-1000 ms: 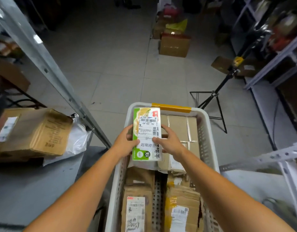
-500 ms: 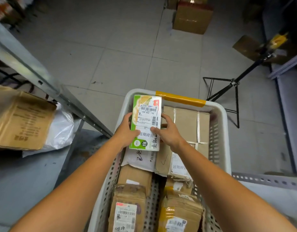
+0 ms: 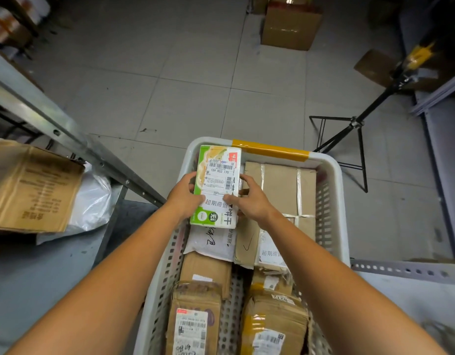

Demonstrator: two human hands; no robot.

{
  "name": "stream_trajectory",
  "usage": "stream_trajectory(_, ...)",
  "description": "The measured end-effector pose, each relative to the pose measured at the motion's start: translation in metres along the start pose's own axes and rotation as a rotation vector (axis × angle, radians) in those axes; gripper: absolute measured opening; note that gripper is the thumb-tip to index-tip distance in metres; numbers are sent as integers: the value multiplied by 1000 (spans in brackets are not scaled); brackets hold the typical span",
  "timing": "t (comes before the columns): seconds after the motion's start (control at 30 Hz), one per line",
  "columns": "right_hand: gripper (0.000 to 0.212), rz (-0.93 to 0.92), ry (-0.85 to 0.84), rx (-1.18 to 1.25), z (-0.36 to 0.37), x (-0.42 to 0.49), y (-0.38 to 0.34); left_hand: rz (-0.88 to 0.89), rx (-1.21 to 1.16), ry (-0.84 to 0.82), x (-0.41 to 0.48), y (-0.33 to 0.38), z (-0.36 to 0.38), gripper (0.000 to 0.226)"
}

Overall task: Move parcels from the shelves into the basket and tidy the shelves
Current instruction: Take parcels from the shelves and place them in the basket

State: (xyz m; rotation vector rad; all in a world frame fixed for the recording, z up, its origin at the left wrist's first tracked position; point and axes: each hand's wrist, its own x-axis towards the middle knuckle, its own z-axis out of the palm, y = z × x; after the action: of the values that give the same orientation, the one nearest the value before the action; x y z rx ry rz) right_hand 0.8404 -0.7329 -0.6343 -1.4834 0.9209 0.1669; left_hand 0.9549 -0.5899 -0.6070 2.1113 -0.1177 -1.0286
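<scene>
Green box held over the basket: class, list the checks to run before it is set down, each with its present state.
1. Grip: left hand and right hand hold the green box by its long sides: ok.
2. Position: box is above the basket, within its rim: ok.
3. Landing spot under the box: hidden: cannot tell.
4. The shipping label faces up: ok.
5. Gap beside the taped carton wide enough: cannot tell.

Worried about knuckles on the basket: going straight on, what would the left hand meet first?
Likely the far rim of the white basket, just past the green box the left hand holds; depth unclear.
</scene>
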Motion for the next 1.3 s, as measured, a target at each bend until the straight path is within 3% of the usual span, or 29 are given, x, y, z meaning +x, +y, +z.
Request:
stream_trajectory(0.23,61,45,-43,-275,-14,-35,-37,64,178,63,-31,16,-29,50)
stream_trajectory(0.47,62,30,70,-544,-45,-107,-81,202,500,-67,-80,51,-60,50)
stream_trajectory(0.9,54,10,444,-544,-86,-319,-108,624,883,-193,-219,143,-52,50)
stream_trajectory(1.3,56,57,711,-411,-120,-566,-17,942,993,-306,-423,165,49,47)
